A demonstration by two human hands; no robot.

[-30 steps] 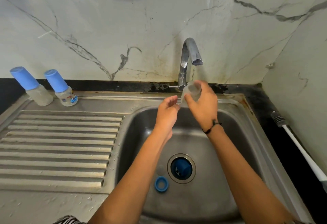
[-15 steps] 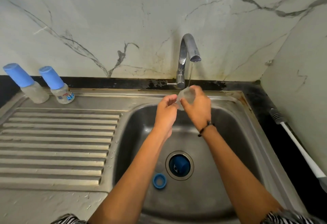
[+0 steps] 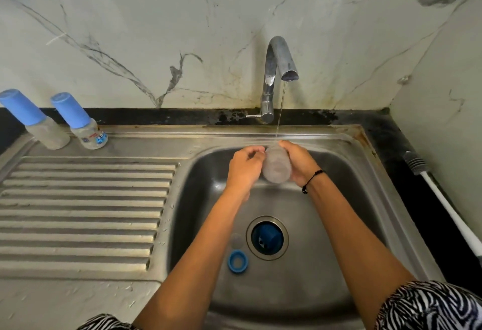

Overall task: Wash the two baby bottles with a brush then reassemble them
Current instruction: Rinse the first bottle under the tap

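In front of me is a marble-veined wall (image 3: 182, 29) above a steel sink unit with a black strip along its back edge. At far left, on the flat ledge behind the ribbed drainboard (image 3: 83, 212), I see two capped bottles (image 3: 36, 121) standing side by side, each with a tall blue cap; the right one (image 3: 80, 123) carries a printed label. Further right the basin (image 3: 352, 186) opens. On its floor lies a blue ring (image 3: 237, 261), just left of the drain (image 3: 267, 238), and something blue sits down in the drain opening itself.

Over the back of the basin my left hand (image 3: 245, 166) has its fingers curled against the upper left side of a clear bottle body (image 3: 277, 166). My right hand (image 3: 300, 162), with a dark cord round the wrist, wraps its fingers round the right side of that body, so both hands are holding it. The bottle has no cap on it and its base tilts toward me. A thin stream of water runs from the tap (image 3: 277, 69) down to the top of my right hand.

At far right, on the dark table beside the sink, a white-handled bottle brush (image 3: 443, 199) lies along the side wall.
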